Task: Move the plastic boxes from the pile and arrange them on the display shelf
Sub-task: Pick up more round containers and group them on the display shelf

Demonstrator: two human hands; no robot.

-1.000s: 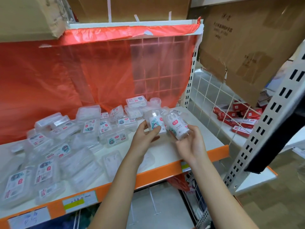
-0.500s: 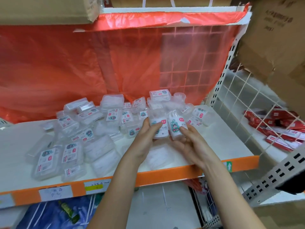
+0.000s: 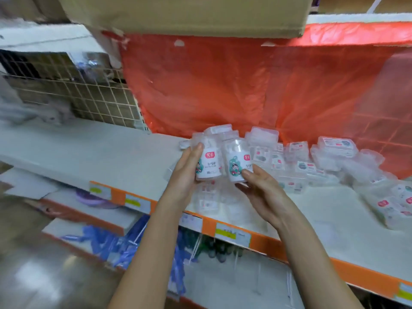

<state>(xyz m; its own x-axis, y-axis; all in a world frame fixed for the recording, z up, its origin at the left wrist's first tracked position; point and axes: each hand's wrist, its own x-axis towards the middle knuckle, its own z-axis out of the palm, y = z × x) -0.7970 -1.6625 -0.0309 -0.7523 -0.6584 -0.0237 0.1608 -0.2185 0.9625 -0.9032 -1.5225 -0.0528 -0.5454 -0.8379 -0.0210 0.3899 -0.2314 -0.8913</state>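
Hands first: our left hand [image 3: 189, 172] curls round one small labelled plastic box [image 3: 208, 162], and our right hand [image 3: 263, 192] cups a second box [image 3: 236, 163] from below, thumb against its label. We hold both upright, side by side and touching, in the air above the near edge of the display shelf [image 3: 111, 152].

The pile [image 3: 312, 159] of clear boxes lies to the right, heaped against the red plastic sheet [image 3: 223, 85]. Left of our hands we see a bare stretch of white shelf, and we judge that to be where these two should go.

To do this well, we would keep the labels facing us, carry both across together, and set them down flat and upright just beside each other, starting a straight row. We should release only once each base sits square, since such light boxes likely tip easily.
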